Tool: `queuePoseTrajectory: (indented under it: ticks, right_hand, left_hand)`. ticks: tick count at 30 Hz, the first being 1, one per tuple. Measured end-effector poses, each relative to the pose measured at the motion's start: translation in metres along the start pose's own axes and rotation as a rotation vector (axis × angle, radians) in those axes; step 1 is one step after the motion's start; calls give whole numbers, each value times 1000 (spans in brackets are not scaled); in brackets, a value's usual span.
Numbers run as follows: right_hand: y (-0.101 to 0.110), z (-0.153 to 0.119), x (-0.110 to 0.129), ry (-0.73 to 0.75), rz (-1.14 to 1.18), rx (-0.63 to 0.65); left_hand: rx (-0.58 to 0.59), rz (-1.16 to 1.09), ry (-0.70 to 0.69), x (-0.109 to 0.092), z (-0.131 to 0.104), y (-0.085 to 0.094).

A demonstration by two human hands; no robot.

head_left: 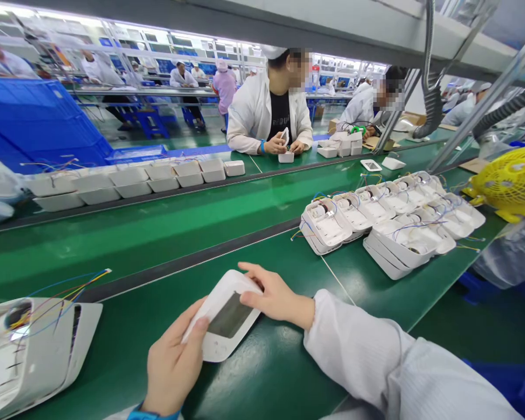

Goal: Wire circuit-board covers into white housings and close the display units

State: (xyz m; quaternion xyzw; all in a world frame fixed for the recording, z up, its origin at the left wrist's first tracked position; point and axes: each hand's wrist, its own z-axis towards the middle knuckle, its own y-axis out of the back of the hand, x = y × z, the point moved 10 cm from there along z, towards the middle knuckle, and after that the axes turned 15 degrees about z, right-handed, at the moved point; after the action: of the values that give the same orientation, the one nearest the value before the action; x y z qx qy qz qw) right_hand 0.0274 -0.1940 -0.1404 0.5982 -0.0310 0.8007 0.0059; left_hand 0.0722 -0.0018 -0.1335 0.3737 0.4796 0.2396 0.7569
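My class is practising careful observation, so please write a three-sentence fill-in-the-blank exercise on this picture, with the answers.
1. The left hand and right hand both touch a device whose casing is ____.
2. The band on the left wrist is ____.
3. Thin coloured ____ stick out from the housing at bottom left.

Answers: white; blue; wires.

Left hand (172,361) grips the white panel unit (219,345) along its left edge, thumb on the face. Right hand (273,294) is on the opposite side, thumb over a corner of the grey screen (231,316). Unit's tilted above the green bench (289,367). White housings (330,224) with loose wires stacked right; more at near left. Co-worker (247,116) across from us holds a small white part (285,136).
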Motion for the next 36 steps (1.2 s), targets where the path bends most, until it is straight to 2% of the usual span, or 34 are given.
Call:
queuePoseTrajectory:
  ticks: [3, 6, 9, 12, 13, 15, 17, 19, 28, 36]
  right_hand:
    - [-17, -3, -20, -148, 303, 100]
    - [-29, -8, -19, -196, 246, 159]
    - [-13, -7, 12, 12, 54, 29]
    - [-2, -10, 48, 280, -157, -54]
    - [-3, -12, 55, 336, -201, -41]
    - [-14, -15, 59, 401, -247, 63]
    - [-27, -18, 55, 415, -283, 183]
    - [-33, -20, 51, 412, -312, 232]
    - [-34, -21, 49, 334, -339, 175]
    - [-31, -24, 55, 381, -346, 108]
  left_hand:
    - [-99, -163, 124, 14, 0, 7]
    - [-105, -144, 108, 12, 0, 6]
    - [-69, -126, 42, 4, 2, 2]
    - [-147, -244, -100, -12, 0, 9]
    - [-160, -273, -156, -18, -1, 11]
    - [-122, -231, -261, -29, -4, 7]
    - [-65, -124, -325, -36, -7, 1]
    - [-53, -27, -341, -37, -8, -2]
    - [-135, 57, -343, -44, -9, 8]
    - [-154, 90, -347, -46, -11, 7]
